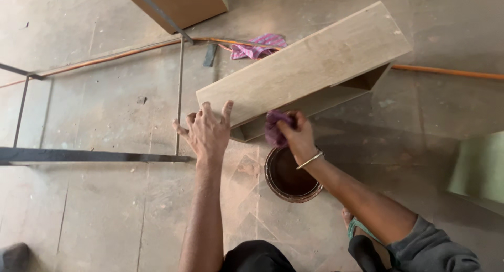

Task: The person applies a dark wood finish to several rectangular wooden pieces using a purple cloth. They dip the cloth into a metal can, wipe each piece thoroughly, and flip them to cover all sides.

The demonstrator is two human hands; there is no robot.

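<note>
A long pale wooden box-shaped panel (310, 62) lies slanted on the concrete floor. My left hand (207, 131) rests with spread fingers against its near left corner. My right hand (296, 135), with a metal bangle on the wrist, grips a crumpled purple rag (274, 127) at the panel's near edge. Just below that hand stands an open round tin (290, 176) of dark brown liquid.
A thin black metal frame (94, 156) lies on the floor at left. An orange hose (446, 71) runs across the back, beside a pink checked cloth (258, 46). A brown board (178, 7) stands at top, a green object (480, 167) at right.
</note>
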